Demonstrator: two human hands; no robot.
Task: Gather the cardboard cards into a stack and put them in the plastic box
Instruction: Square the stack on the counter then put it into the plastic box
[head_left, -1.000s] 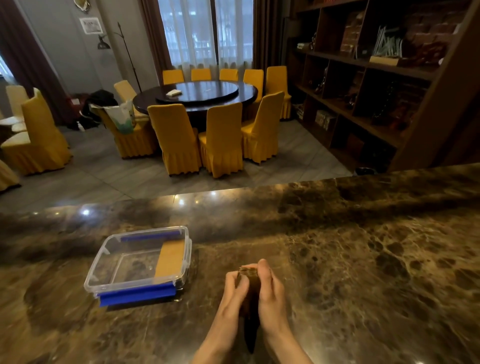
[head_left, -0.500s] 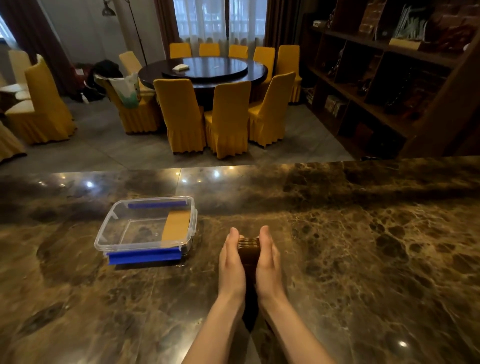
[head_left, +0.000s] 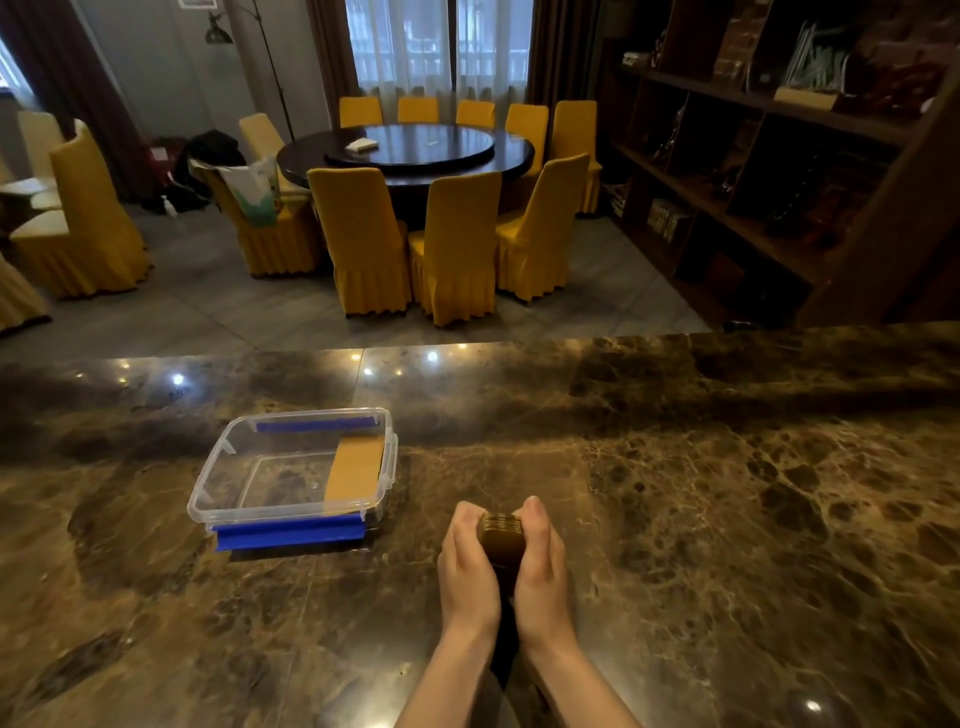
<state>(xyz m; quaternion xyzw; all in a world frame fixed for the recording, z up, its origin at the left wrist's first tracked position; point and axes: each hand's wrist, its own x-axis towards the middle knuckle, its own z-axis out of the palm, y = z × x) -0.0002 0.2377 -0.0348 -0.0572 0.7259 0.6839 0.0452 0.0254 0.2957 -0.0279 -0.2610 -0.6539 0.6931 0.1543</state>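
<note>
A stack of brown cardboard cards (head_left: 502, 540) stands on the marble counter, pressed between my two palms. My left hand (head_left: 466, 571) holds its left side and my right hand (head_left: 540, 569) its right side; only the stack's top and far end show. The clear plastic box (head_left: 218, 483) with blue clips sits open on the counter to the left of my hands, a short gap away. One tan cardboard card (head_left: 355, 474) lies inside it against the right wall.
The dark marble counter (head_left: 727, 519) runs wide to the right and left. Past its far edge are a round dining table (head_left: 405, 150) with yellow-covered chairs and a dark wooden shelf unit (head_left: 779, 156) at right.
The camera view has tilted, so box and hands sit at different heights in frame. Both hands stay pressed on the stack; fingers that were curled over it now lie flat along its sides.
</note>
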